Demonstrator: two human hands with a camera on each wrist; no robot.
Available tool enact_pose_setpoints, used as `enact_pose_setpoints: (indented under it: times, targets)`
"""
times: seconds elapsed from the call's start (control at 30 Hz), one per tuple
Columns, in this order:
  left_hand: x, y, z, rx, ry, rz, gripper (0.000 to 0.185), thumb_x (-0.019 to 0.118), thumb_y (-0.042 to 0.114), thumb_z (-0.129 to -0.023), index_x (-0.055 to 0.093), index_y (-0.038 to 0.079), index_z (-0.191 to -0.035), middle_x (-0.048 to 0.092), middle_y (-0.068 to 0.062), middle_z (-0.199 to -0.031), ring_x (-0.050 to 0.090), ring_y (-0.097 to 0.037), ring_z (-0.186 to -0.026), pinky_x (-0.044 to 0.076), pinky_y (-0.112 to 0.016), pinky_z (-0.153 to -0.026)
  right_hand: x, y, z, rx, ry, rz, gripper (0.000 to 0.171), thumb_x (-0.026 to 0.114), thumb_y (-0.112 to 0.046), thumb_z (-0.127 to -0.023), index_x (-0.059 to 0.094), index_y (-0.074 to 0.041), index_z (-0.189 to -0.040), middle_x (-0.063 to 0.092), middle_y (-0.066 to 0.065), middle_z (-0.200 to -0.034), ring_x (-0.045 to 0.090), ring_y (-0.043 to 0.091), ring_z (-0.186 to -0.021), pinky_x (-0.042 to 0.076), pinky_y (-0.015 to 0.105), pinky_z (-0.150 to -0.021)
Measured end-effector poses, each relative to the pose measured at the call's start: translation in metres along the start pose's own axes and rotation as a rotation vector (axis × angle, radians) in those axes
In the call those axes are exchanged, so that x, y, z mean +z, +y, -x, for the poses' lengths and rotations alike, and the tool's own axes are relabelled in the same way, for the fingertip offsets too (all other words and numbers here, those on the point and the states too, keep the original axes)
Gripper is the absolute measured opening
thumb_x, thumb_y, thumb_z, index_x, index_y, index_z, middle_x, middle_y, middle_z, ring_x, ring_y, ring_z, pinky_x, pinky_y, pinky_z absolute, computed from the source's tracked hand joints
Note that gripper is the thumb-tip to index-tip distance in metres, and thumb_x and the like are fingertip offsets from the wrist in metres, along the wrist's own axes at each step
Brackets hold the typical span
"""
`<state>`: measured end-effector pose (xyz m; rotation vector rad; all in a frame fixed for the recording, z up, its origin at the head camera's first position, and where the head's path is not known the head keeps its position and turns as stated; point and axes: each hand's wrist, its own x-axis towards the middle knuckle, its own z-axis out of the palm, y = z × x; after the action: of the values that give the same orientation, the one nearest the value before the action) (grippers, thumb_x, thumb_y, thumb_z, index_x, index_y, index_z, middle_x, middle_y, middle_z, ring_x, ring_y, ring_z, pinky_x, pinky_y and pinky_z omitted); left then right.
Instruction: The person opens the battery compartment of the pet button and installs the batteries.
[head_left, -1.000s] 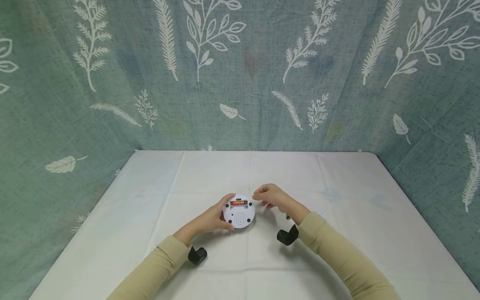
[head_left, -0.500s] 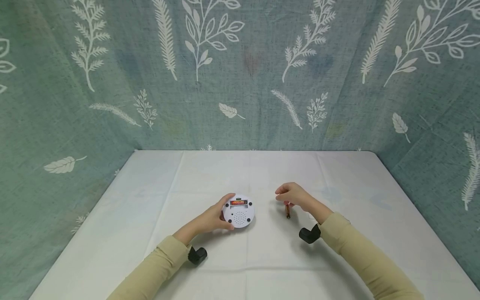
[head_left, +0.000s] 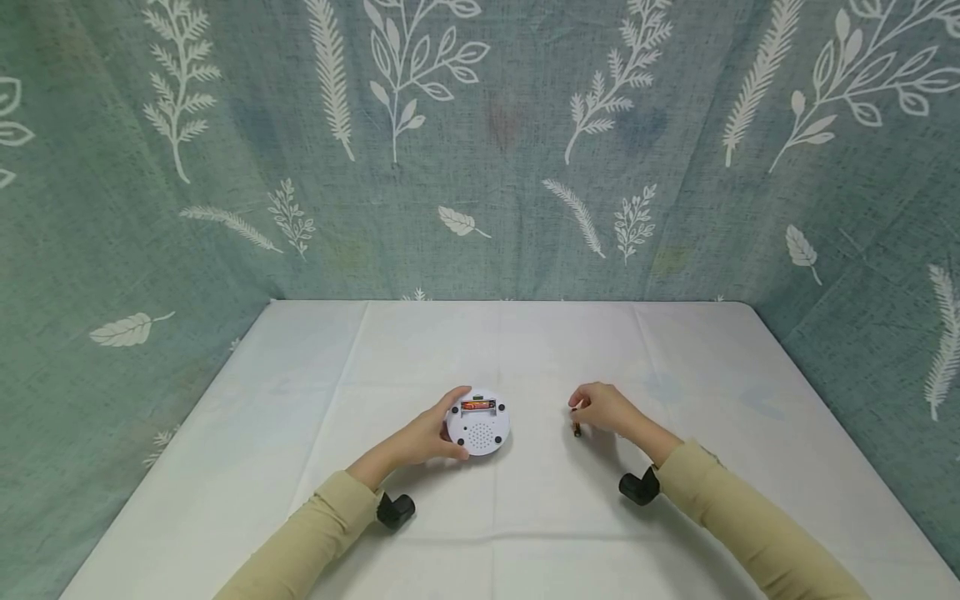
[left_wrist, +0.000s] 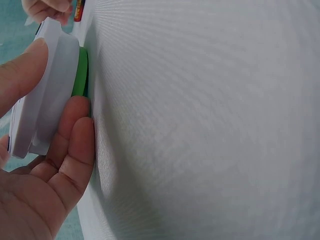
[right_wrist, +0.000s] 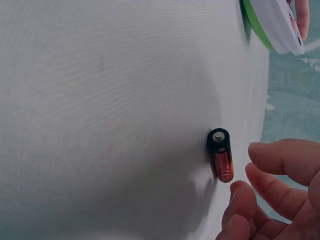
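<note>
Grasping the device (head_left: pixel 483 422) with the left hand (head_left: pixel 423 437), just below the centre of the head view, by opposite sides of its rim. Shown with its underside up: white and round, with black feet (head_left: pixel 498 440), a patch of small holes (head_left: pixel 481 437) in the lower half and a fitted battery (head_left: pixel 477 406) lying crosswise near the upper edge. Backed by a green base (left_wrist: pixel 81 75) facing the cloth (left_wrist: pixel 200 125), at the upper left of the left wrist view. Cannot tell whether resting fully on the cloth or lifted a little.

Hovering with the right hand (head_left: pixel 606 408), right of centre in the head view, over a loose battery (right_wrist: pixel 221 156) on the cloth. Holding nothing with it, with fingers (right_wrist: pixel 241 202) loosely bent and parted, just beside the loose battery at the lower right of the right wrist view, with a gap between.

Dressed in khaki sleeves (head_left: pixel 307 537), with black wrist mounts (head_left: pixel 395 511) below the cuffs. Closed off, across the upper part of the head view, by a green curtain (head_left: pixel 517 150) with white leaf patterns.
</note>
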<state>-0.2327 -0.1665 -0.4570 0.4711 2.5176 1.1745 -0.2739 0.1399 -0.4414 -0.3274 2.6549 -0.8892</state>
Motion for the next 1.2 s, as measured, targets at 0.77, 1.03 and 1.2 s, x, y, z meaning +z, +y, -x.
enact_pose_setpoints:
  times: [0.77,1.03,1.2]
  targets:
    - [0.0002,0.0015,0.0006,-0.003,-0.001,0.008,0.098,0.079,0.017,-0.070,0.017,0.023,-0.145,0.046,-0.010,-0.115,0.044,-0.017,-0.078,0.037,-0.030,-0.070,0.0040,0.0036,0.0061,-0.126,-0.052,0.108,0.018,0.057,0.005,-0.081,0.068,-0.003,-0.093,0.063,0.005,-0.082,0.048,0.013,-0.068,0.041,0.026,-0.061]
    - [0.0002,0.0015,0.0012,0.012,-0.006,0.017,0.098,0.079,0.015,-0.071,0.015,0.019,-0.146,0.047,-0.012,-0.119,0.047,-0.017,-0.080,0.040,-0.030,-0.073,0.0060,0.0043,0.0071,-0.149,-0.036,0.200,0.010,0.068,-0.004,-0.079,0.067,-0.007,-0.088,0.062,0.000,-0.080,0.051,0.011,-0.069,0.043,0.026,-0.062]
    - [0.0001,0.0021,0.0013,0.003,-0.001,0.017,0.098,0.079,0.015,-0.070,0.016,0.020,-0.146,0.045,-0.013,-0.123,0.046,-0.017,-0.081,0.039,-0.031,-0.074,0.0056,0.0035,0.0089,-0.158,-0.022,0.230,0.004,0.068,-0.008,-0.079,0.066,-0.011,-0.080,0.060,-0.002,-0.075,0.048,0.011,-0.064,0.040,0.026,-0.057]
